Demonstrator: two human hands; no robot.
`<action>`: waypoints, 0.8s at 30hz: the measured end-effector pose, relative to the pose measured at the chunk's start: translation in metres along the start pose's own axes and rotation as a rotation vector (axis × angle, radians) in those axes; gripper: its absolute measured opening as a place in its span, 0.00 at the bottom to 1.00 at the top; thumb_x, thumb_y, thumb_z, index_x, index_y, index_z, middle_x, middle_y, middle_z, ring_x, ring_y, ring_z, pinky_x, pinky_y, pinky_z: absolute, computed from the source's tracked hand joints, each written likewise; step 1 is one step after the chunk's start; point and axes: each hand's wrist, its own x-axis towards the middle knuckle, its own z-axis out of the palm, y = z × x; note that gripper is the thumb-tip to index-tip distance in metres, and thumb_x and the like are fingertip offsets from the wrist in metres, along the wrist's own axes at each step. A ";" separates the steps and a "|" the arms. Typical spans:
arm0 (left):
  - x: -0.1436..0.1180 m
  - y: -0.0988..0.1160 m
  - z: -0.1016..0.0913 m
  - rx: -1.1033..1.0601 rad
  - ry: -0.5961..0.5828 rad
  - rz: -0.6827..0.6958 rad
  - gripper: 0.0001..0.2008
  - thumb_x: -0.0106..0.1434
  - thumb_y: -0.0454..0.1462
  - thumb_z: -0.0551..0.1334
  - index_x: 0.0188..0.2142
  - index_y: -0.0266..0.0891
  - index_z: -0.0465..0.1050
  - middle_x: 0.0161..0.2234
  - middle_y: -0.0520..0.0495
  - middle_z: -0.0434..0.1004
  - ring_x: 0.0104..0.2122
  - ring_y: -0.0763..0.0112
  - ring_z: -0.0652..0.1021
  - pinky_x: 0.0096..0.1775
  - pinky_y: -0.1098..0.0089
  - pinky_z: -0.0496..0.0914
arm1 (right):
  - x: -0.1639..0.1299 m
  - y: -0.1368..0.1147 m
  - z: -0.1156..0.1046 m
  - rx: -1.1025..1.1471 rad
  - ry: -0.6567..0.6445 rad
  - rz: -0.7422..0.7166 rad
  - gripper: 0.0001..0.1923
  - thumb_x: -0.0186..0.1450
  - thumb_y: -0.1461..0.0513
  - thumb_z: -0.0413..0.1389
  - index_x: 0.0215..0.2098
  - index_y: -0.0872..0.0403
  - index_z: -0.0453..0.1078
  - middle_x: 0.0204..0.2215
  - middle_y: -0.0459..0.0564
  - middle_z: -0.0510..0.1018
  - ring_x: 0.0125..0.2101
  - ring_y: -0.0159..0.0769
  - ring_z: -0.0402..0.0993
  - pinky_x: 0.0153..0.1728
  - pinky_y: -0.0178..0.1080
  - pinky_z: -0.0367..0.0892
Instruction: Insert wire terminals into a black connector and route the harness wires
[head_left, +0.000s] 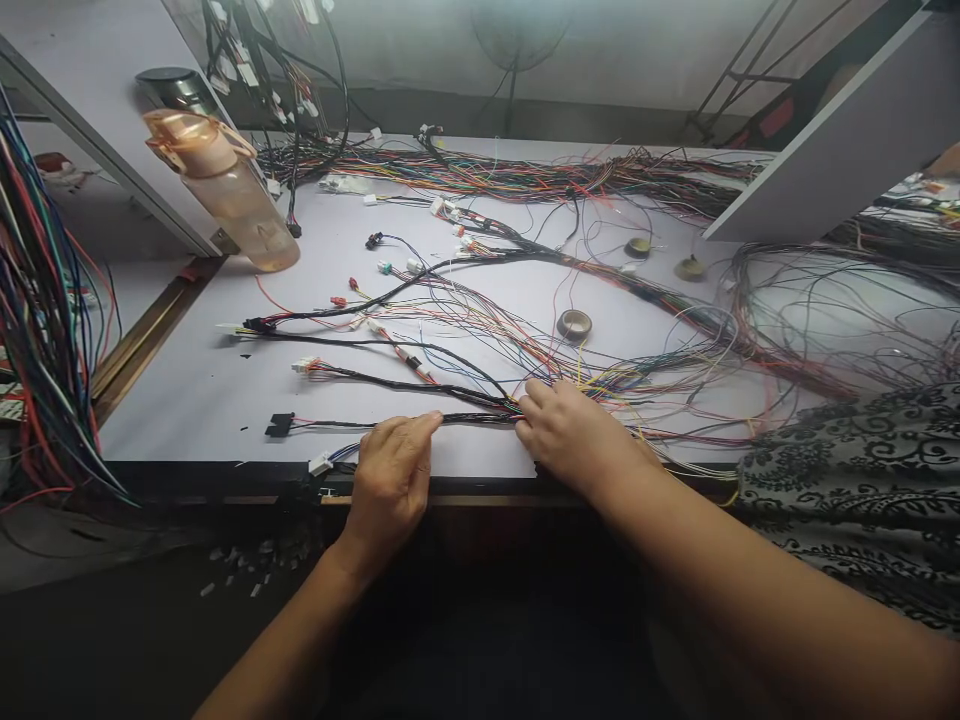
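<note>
A wiring harness with black-wrapped branches (405, 383) is spread across the white table, its loose coloured wires fanning out to the right. My left hand (393, 465) is closed around the nearest black-wrapped branch, close to the table's front edge. That branch ends at the left in a black connector (280, 425). Below it, a white connector (321, 464) on blue wires pokes out beside my left hand. My right hand (564, 425) pinches the harness where the branches meet the loose wires; its fingertips are partly hidden.
A roll of tape (574, 325) lies behind my right hand. An orange-lidded bottle (240, 200) stands at the back left. Long wire bundles (480, 170) run along the far edge. More wires (52, 330) hang at the left. A person's patterned garment (862, 480) is close at the right.
</note>
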 end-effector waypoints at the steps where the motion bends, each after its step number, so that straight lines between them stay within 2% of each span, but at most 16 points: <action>1: 0.001 0.002 0.001 0.026 -0.039 0.041 0.22 0.62 0.26 0.58 0.55 0.41 0.66 0.49 0.46 0.76 0.48 0.63 0.72 0.50 0.58 0.66 | -0.001 0.001 0.002 -0.018 0.011 -0.001 0.10 0.63 0.69 0.50 0.33 0.58 0.73 0.33 0.57 0.73 0.40 0.46 0.66 0.32 0.45 0.65; 3: 0.002 0.005 0.005 0.074 -0.100 0.113 0.23 0.63 0.26 0.57 0.57 0.40 0.64 0.52 0.45 0.74 0.50 0.61 0.71 0.51 0.57 0.64 | 0.000 -0.002 0.003 -0.072 0.064 0.016 0.12 0.64 0.69 0.48 0.38 0.61 0.73 0.37 0.59 0.74 0.40 0.45 0.67 0.35 0.46 0.67; 5: 0.002 0.008 0.010 0.117 -0.144 0.150 0.23 0.63 0.27 0.56 0.58 0.38 0.63 0.53 0.45 0.73 0.50 0.60 0.70 0.51 0.58 0.63 | 0.001 -0.010 0.002 -0.111 0.145 0.025 0.16 0.65 0.70 0.45 0.45 0.64 0.72 0.41 0.61 0.73 0.43 0.45 0.68 0.42 0.48 0.68; 7: 0.002 0.010 0.014 0.150 -0.179 0.151 0.21 0.64 0.28 0.55 0.57 0.37 0.63 0.53 0.45 0.74 0.50 0.60 0.71 0.51 0.59 0.63 | 0.002 -0.022 -0.001 -0.113 0.192 -0.029 0.17 0.65 0.70 0.45 0.48 0.63 0.71 0.44 0.60 0.73 0.47 0.44 0.66 0.48 0.48 0.67; 9: 0.001 0.011 0.016 0.170 -0.213 0.135 0.21 0.65 0.28 0.55 0.57 0.36 0.64 0.53 0.44 0.74 0.50 0.60 0.71 0.49 0.59 0.63 | 0.001 -0.035 -0.003 -0.087 0.181 -0.135 0.17 0.66 0.68 0.46 0.48 0.60 0.72 0.43 0.59 0.73 0.48 0.45 0.65 0.50 0.50 0.66; 11: 0.001 0.011 0.017 0.176 -0.227 0.120 0.21 0.65 0.29 0.54 0.57 0.36 0.63 0.53 0.44 0.73 0.51 0.60 0.71 0.49 0.59 0.63 | 0.000 -0.046 -0.004 -0.051 0.139 -0.215 0.16 0.67 0.64 0.46 0.47 0.58 0.73 0.44 0.59 0.73 0.50 0.49 0.64 0.51 0.57 0.64; 14: 0.002 0.012 0.017 0.184 -0.213 0.105 0.21 0.65 0.29 0.54 0.57 0.34 0.63 0.55 0.41 0.71 0.53 0.60 0.70 0.52 0.58 0.63 | -0.004 -0.056 -0.006 0.021 0.075 -0.151 0.15 0.67 0.61 0.48 0.44 0.55 0.75 0.43 0.59 0.74 0.50 0.55 0.63 0.47 0.65 0.64; 17: 0.002 0.011 0.018 0.209 -0.210 0.113 0.20 0.65 0.30 0.54 0.57 0.33 0.64 0.56 0.40 0.70 0.55 0.59 0.69 0.53 0.57 0.63 | -0.008 -0.058 -0.005 0.083 0.037 -0.051 0.12 0.65 0.62 0.50 0.38 0.56 0.75 0.35 0.57 0.75 0.43 0.52 0.66 0.37 0.59 0.70; 19: 0.002 0.009 0.019 0.224 -0.221 0.130 0.20 0.65 0.30 0.54 0.57 0.34 0.64 0.55 0.40 0.71 0.55 0.59 0.69 0.53 0.57 0.63 | -0.011 -0.056 -0.003 0.103 0.016 -0.068 0.10 0.65 0.63 0.52 0.36 0.56 0.75 0.31 0.56 0.74 0.39 0.49 0.68 0.34 0.56 0.71; 22: 0.001 0.008 0.019 0.229 -0.225 0.144 0.20 0.65 0.29 0.55 0.57 0.34 0.64 0.55 0.40 0.71 0.55 0.59 0.69 0.53 0.57 0.63 | -0.013 -0.052 0.002 0.030 0.047 -0.041 0.10 0.65 0.64 0.52 0.37 0.59 0.75 0.34 0.57 0.76 0.40 0.49 0.71 0.41 0.59 0.71; 24: 0.001 0.007 0.019 0.224 -0.223 0.147 0.20 0.65 0.30 0.55 0.57 0.33 0.64 0.55 0.39 0.71 0.55 0.59 0.69 0.54 0.57 0.63 | -0.013 -0.046 0.005 -0.115 0.165 -0.022 0.13 0.64 0.70 0.50 0.42 0.62 0.75 0.39 0.58 0.76 0.45 0.48 0.72 0.47 0.52 0.72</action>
